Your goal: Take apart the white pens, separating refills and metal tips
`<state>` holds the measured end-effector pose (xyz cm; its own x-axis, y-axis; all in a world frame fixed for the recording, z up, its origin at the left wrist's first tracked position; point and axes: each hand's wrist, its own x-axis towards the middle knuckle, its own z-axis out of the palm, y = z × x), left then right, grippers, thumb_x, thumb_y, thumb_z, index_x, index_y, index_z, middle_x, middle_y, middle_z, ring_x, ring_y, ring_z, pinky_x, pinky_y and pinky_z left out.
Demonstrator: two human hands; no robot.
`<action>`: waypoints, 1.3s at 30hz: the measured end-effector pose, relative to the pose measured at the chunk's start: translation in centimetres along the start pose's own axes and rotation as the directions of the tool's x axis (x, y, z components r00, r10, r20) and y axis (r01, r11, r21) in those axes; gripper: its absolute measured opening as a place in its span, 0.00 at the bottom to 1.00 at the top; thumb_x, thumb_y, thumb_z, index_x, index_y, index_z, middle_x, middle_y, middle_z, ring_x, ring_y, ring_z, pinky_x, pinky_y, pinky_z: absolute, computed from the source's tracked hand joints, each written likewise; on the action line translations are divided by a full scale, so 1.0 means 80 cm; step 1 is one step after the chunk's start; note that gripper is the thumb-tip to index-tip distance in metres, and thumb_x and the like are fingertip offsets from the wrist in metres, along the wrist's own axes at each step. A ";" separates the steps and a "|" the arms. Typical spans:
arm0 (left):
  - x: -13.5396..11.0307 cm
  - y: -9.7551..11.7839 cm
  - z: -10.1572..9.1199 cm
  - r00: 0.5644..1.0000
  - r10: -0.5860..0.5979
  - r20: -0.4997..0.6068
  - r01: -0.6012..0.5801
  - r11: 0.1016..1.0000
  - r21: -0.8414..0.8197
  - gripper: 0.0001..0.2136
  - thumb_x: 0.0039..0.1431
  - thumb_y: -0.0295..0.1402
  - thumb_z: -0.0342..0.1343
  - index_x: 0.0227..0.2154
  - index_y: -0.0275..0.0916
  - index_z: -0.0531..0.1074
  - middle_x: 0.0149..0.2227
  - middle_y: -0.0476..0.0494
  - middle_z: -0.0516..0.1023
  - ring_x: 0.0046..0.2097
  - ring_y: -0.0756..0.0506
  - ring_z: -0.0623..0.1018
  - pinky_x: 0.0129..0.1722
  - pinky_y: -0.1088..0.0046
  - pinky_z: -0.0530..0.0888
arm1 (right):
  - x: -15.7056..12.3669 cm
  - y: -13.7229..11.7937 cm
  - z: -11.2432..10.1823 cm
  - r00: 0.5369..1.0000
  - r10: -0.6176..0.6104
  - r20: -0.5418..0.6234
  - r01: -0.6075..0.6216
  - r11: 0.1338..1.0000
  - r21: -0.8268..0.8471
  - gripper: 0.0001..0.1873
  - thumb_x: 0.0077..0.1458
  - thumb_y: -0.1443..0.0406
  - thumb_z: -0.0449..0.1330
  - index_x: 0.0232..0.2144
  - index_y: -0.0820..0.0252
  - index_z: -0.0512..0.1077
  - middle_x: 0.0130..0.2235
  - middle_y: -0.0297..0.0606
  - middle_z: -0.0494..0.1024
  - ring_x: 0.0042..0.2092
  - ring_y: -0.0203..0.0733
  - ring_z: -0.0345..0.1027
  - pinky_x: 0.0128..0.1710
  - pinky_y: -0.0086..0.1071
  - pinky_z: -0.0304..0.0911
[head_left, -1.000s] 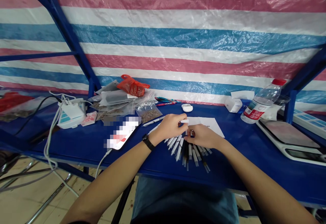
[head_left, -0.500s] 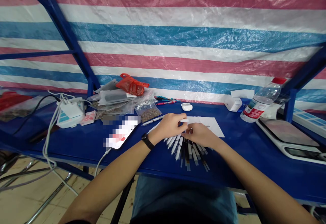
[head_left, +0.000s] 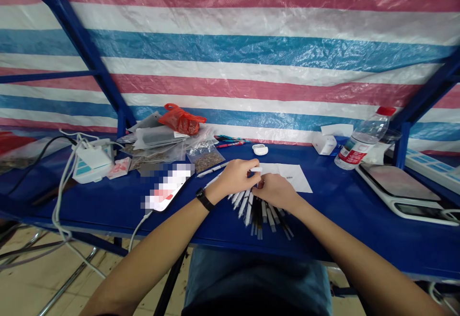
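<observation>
Scene shifted left in view; hands' pose nearly unchanged

Left hand (head_left: 237, 178) pinches small white piece (head_left: 256, 169) at left end of paper (head_left: 304, 179). Right hand (head_left: 278, 190) close beside, fingers narrow; cannot tell whether gripping. Step, judged: fine two-handed handling; next calls for steady fingertips. Fanned tubes (head_left: 248, 208) crowd nearside; table (head_left: 345, 206) open rightward.

Phone (head_left: 168, 192) left of pens (head_left: 249, 207), scale (head_left: 400, 182) right, all on table (head_left: 341, 210).
</observation>
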<state>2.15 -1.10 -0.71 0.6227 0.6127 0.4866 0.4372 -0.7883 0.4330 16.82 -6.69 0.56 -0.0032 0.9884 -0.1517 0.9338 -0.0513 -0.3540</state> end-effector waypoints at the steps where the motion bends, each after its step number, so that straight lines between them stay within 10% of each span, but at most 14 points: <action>1: 0.000 0.000 0.000 1.000 -0.001 0.000 0.001 1.000 0.000 0.07 0.57 0.29 0.50 0.24 0.42 0.62 0.20 0.54 0.64 0.22 0.50 0.63 0.26 0.73 0.56 | 0.000 -0.001 0.000 1.000 0.006 0.000 -0.006 1.000 -0.003 0.13 0.58 0.61 0.62 0.22 0.57 0.70 0.33 0.44 0.81 0.39 0.51 0.76 0.30 0.34 0.54; 15: 0.000 0.000 -0.001 1.000 -0.014 -0.005 0.014 1.000 0.024 0.07 0.58 0.30 0.50 0.25 0.42 0.64 0.19 0.54 0.63 0.21 0.50 0.63 0.25 0.73 0.56 | -0.002 0.013 -0.020 0.999 -0.040 -0.027 0.041 0.999 0.035 0.05 0.54 0.64 0.61 0.27 0.59 0.73 0.33 0.41 0.80 0.37 0.46 0.73 0.34 0.32 0.57; 21: -0.001 -0.002 0.001 1.000 0.002 -0.011 -0.001 1.000 0.023 0.06 0.57 0.30 0.51 0.25 0.41 0.66 0.20 0.52 0.67 0.23 0.49 0.66 0.26 0.74 0.57 | -0.011 0.039 -0.056 0.972 -0.139 0.189 0.125 0.989 0.082 0.05 0.48 0.65 0.63 0.22 0.58 0.71 0.27 0.35 0.74 0.30 0.41 0.67 0.29 0.32 0.54; 39: -0.001 -0.003 0.001 0.999 0.012 -0.035 -0.012 1.000 0.013 0.07 0.57 0.30 0.51 0.24 0.42 0.63 0.18 0.55 0.62 0.21 0.51 0.62 0.26 0.74 0.56 | -0.020 0.036 -0.060 0.916 -0.255 0.309 0.262 0.965 0.020 0.04 0.49 0.67 0.62 0.27 0.60 0.78 0.29 0.37 0.78 0.30 0.41 0.69 0.30 0.31 0.58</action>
<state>2.09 -0.93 -0.92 0.6049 0.6046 0.5183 0.4382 -0.7962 0.4173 21.24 -7.74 4.21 -0.3516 0.8745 -0.3342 0.8931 0.2063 -0.3997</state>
